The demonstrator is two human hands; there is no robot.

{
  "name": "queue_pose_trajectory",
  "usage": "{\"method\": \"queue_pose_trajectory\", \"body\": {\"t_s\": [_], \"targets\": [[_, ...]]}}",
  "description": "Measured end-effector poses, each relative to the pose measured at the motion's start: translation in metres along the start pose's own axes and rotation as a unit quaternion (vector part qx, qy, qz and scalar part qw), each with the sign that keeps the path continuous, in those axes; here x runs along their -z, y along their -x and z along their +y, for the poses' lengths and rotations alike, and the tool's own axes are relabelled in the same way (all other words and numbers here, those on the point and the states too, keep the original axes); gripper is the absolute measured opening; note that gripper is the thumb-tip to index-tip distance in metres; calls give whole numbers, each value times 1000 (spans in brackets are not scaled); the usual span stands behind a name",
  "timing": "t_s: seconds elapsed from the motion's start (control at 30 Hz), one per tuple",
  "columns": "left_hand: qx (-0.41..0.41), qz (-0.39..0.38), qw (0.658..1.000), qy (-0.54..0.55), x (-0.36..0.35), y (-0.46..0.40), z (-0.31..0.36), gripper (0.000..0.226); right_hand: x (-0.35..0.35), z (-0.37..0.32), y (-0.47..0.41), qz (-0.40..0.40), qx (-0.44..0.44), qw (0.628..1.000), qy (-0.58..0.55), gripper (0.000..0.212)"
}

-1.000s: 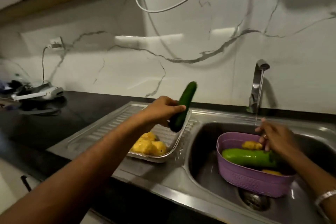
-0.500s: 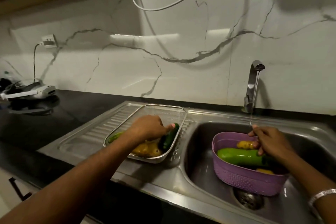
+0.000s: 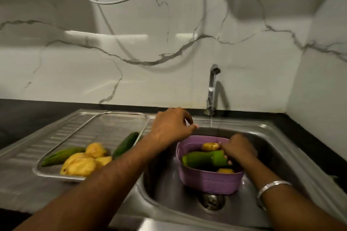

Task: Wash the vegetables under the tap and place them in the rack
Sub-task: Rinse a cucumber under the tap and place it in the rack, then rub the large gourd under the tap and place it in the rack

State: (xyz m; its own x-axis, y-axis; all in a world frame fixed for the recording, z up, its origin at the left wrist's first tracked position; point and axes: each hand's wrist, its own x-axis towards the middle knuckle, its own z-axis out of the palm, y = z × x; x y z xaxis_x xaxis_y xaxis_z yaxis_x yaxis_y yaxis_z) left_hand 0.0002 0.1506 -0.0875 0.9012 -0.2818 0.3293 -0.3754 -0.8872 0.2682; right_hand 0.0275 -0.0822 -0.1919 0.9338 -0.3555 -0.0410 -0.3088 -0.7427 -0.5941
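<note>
A metal rack (image 3: pixel 56 171) on the drainboard holds several yellow peppers (image 3: pixel 80 165), a green vegetable (image 3: pixel 62 155) and a dark cucumber (image 3: pixel 125 144). A purple basket (image 3: pixel 210 180) stands in the sink (image 3: pixel 169 193) with a large green vegetable (image 3: pixel 202 158) and yellow pieces (image 3: pixel 210 146) inside. My left hand (image 3: pixel 172 125) hovers empty over the sink's left rim, fingers loosely curled. My right hand (image 3: pixel 238 148) reaches into the basket and grips the end of the large green vegetable. The tap (image 3: pixel 212 88) runs a thin stream behind the basket.
The sink drain (image 3: pixel 212 200) lies in front of the basket. A black counter (image 3: pixel 28 116) runs left of the drainboard. Marble walls close in behind and to the right. A white cable (image 3: pixel 116 2) hangs above.
My left hand let go of the dark cucumber in the rack and moved right over the sink. My right hand sank lower in the basket onto the large green vegetable.
</note>
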Motion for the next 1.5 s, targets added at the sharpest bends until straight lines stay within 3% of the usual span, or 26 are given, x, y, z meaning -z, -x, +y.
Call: {"method": "queue_pose_trajectory", "body": {"t_s": [0.1,0.17,0.27,0.3,0.37,0.43,0.53,0.67,0.83,1.0,1.13,1.2,1.33,1.5], "targets": [[-15,-66,997,27,-47,-26,28,35,0,0,4,-117,-72,990,37,29],[-23,-114,993,25,-81,-41,41,36,-4,1,3,-111,-80,988,70,23],[-11,-185,981,55,-135,-52,41,36,-10,-1,-4,-88,-78,991,65,40],[-10,-198,978,65,-154,-53,35,38,-12,-1,-5,-88,-87,990,65,36],[-31,-229,971,53,-183,-52,21,63,-12,-4,-5,-88,-113,986,86,23],[-43,-257,965,-4,-198,-53,12,92,-12,-4,-10,-107,-116,983,94,37],[-69,-212,974,-28,-201,-58,5,97,-7,-6,-7,-84,-111,983,117,51],[-115,-156,980,-54,-204,-60,9,87,-11,-4,-7,-59,-102,987,108,29],[-116,-122,985,-27,-209,-64,6,80,15,-2,-8,112,-58,983,134,47],[-106,-126,986,-1,-210,-63,3,81,7,16,-11,-52,-95,982,157,90],[-103,-121,987,2,-210,-64,2,80,7,23,-11,40,-15,977,209,44],[-102,-120,987,8,-210,-64,2,78,8,22,-10,74,0,970,233,34],[-104,-115,987,31,-208,-65,0,72,8,16,-11,64,12,961,269,55],[-145,-125,982,3,-210,-68,6,72,-3,26,-18,-44,-9,966,254,82]]}}
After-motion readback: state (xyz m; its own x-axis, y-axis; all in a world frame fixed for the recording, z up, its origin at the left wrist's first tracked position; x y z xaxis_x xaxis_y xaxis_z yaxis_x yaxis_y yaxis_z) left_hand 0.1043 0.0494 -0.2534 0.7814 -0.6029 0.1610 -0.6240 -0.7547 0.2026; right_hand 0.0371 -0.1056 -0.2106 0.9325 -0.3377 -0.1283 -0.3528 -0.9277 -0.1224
